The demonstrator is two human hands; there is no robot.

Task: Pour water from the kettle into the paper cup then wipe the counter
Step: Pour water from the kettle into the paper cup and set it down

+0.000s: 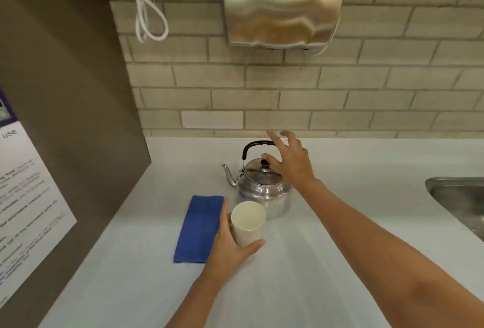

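Observation:
A steel kettle point(262, 189) with a black handle stands upright on the white counter point(327, 249), spout pointing left. Just in front of it stands a white paper cup point(248, 216), upright and looking empty. My left hand point(230, 246) wraps around the cup's left and near side. My right hand point(290, 160) hovers over the kettle's handle and lid with fingers spread, holding nothing. A folded blue cloth point(199, 228) lies flat to the left of the cup.
A steel sink point(461, 199) is set into the counter at the right edge. A grey side panel with a printed notice point(28, 196) walls off the left. A metal dispenser point(282, 5) and a white cable point(146, 5) hang on the tiled wall behind.

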